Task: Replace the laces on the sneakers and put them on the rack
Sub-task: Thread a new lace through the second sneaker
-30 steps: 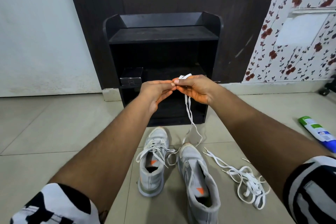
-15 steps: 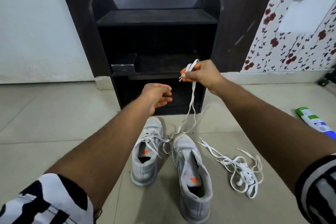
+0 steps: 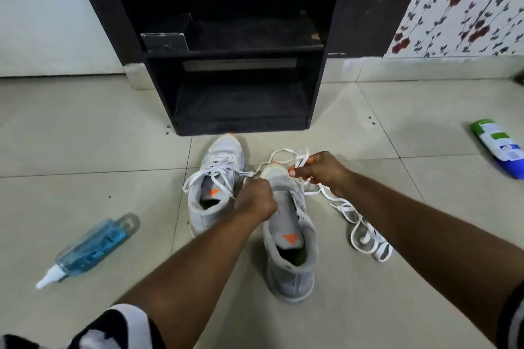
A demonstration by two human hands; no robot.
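Two grey sneakers stand on the tiled floor before the black rack (image 3: 316,88). The left sneaker (image 3: 211,178) is laced with a loose white lace. The right sneaker (image 3: 292,244) has no lace through its eyelets. My left hand (image 3: 255,201) is curled over the right sneaker's front, by the tongue; what it holds is hidden. My right hand (image 3: 320,170) pinches a white lace (image 3: 283,153) that loops above the sneaker's toe. A loose pile of white lace (image 3: 365,232) lies on the floor to the right.
A blue spray bottle (image 3: 90,246) lies on the floor at the left. A green and white bottle (image 3: 499,147) lies at the far right. A small dark box (image 3: 166,37) sits on the rack's middle shelf. Floral wallpaper covers the right wall.
Both hands have dropped from rack height to the right sneaker. My right hand brought the lace down with it. The view has tilted down, bringing the blue bottle into sight.
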